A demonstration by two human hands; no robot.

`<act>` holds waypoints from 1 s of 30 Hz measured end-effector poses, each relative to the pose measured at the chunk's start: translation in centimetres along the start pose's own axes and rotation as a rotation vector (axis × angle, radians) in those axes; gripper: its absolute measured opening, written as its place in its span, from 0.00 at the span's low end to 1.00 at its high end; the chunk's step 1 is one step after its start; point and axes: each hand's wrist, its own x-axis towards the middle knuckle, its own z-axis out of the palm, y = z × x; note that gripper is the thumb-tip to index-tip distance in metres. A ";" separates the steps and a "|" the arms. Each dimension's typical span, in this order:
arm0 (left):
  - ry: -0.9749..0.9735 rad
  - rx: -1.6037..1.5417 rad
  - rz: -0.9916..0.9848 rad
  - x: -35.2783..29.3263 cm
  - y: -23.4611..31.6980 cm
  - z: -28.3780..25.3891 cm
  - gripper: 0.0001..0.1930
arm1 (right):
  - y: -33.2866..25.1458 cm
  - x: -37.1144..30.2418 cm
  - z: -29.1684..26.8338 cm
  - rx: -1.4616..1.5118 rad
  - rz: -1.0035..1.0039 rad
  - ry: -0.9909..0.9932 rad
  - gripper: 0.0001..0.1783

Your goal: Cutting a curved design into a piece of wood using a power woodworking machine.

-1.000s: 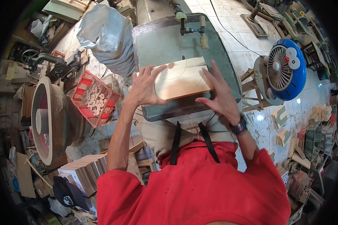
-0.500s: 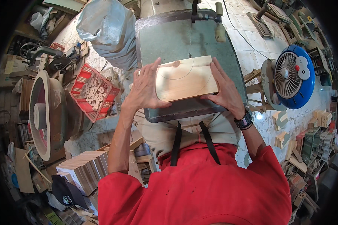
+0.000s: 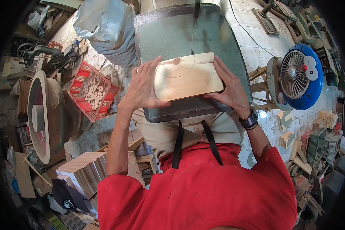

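A thick pale wooden block (image 3: pixel 184 82) with curved pencil lines and a knot lies on a dark metal machine table (image 3: pixel 161 42). My left hand (image 3: pixel 143 86) grips its left end, thumb along the near edge and fingers over the side. My right hand (image 3: pixel 232 90), below a dark wristwatch, clasps the opposite end in the same way. A thin upright saw blade (image 3: pixel 193 34) meets the table just beyond the block's far edge, close to one drawn curve. Above it, the machine's fittings look smeared.
At the left stand a red plastic basket (image 3: pixel 76 82) of small wooden pieces, a large wheel-like machine part (image 3: pixel 44 115) and a pale sack (image 3: pixel 107 30). A blue fan (image 3: pixel 312 90) is to the right. Stacked boards (image 3: pixel 80 165) and a dark cap (image 3: pixel 67 193) sit at lower left.
The whole view has shifted slightly, so the table and block appear a little higher and further left. Both hands keep their hold. The fittings above the table have become blurred.
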 end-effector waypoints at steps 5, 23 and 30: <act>0.015 0.028 0.019 -0.1 0.0 0.1 0.68 | 0.1 -0.1 0.2 0.009 0.008 -0.004 0.58; 0.061 0.257 -0.071 -1.7 3.8 0.5 0.63 | -3.2 -1.5 3.2 0.000 -0.025 0.195 0.37; -0.007 0.118 -0.021 1.4 3.1 1.4 0.59 | -2.1 -0.3 4.8 0.900 0.477 0.174 0.28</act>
